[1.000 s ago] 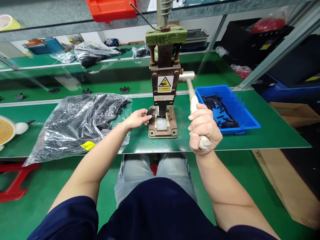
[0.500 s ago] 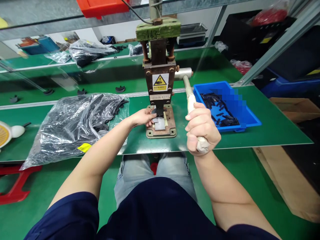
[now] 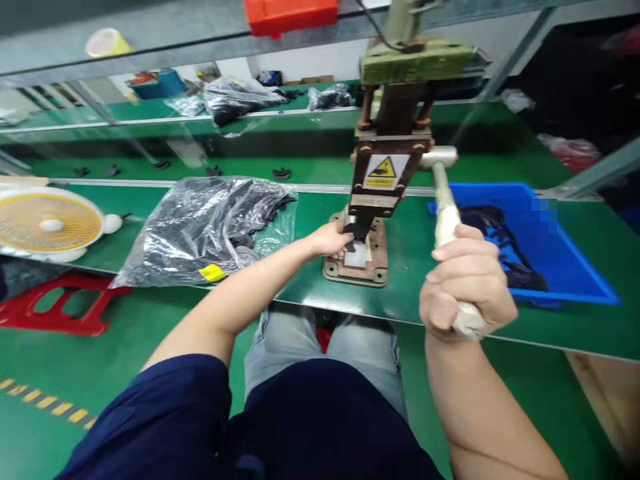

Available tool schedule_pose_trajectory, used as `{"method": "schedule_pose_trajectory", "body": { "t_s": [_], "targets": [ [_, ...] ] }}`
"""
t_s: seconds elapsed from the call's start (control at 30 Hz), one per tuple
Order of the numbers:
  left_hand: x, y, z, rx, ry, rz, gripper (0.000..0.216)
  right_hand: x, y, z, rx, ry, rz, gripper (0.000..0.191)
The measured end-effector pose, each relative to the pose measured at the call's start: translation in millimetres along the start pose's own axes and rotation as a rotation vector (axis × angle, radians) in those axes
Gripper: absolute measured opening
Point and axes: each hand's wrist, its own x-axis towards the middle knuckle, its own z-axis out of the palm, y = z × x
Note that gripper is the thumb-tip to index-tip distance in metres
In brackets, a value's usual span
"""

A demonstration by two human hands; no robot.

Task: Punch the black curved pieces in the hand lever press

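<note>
In the middle of the head view stands a hand press with a yellow warning label, its base plate on the green bench. My right hand is wrapped around the taped lever handle on the press's right side. At the base, my left hand pinches a small dark curved piece under the press head, beside a light metal block. The fingertips partly hide the piece, and its exact seating cannot be made out.
A clear plastic bag of dark curved pieces lies left of the press. Right of it, a blue bin holds dark parts. Several curved pieces line the back ledge. A fan lies far left, above a red stool.
The head view has swung left, so the press, bag and bin appear farther right. My left hand stays at the press base and my right hand stays on the lever.
</note>
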Motion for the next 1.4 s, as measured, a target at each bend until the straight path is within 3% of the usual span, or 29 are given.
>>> {"method": "schedule_pose_trajectory", "body": {
  "t_s": [0.13,0.23,0.3,0.4,0.47,0.53,0.83,0.97,1.07,1.2,1.4],
  "targets": [
    [-31.1,-24.8,-13.3,0.062,0.028,0.222,0.007,-1.0,5.0,-2.0,-0.006,-0.010,0.013,0.031],
    [-61.8,-48.4,-62.1,0.498,0.176,0.332,0.013,-1.2,5.0,-1.5,-0.013,0.000,-0.006,0.036],
    [-82.7,-62.9,-107.7,0.836,0.269,0.270,0.016,-1.2,4.6,0.6,-0.041,0.014,-0.007,0.041],
    [-109.5,-80.2,-170.5,1.197,0.251,0.080,0.027,-1.5,6.6,6.8,-0.062,0.059,-0.014,0.050],
    [-121.1,-88.3,-196.6,1.352,0.150,-0.022,0.035,-1.7,9.3,11.4,-0.047,0.116,-0.041,0.056],
    [-126.4,-93.8,-208.3,1.421,0.058,-0.073,0.045,-1.6,10.9,14.0,-0.032,0.162,-0.060,0.059],
    [-113.1,-94.0,-211.1,1.376,-0.051,-0.122,0.045,1.0,0.2,4.1,-0.048,0.012,0.011,0.044],
    [-115.3,-81.1,-219.4,1.257,-0.006,-0.193,0.033,0.9,0.0,4.5,-0.045,0.021,0.013,0.038],
    [-123.3,-68.6,-217.8,1.134,0.127,-0.069,0.024,0.3,-1.1,3.5,-0.044,0.007,0.011,0.039],
    [-128.7,-60.2,-195.1,0.858,0.278,0.087,0.028,0.4,-3.9,1.8,-0.062,-0.023,0.008,0.039],
    [-95.0,-65.1,-133.8,0.179,0.185,0.242,0.047,1.2,-4.8,2.0,-0.034,-0.040,-0.009,0.037]
  ]
}}
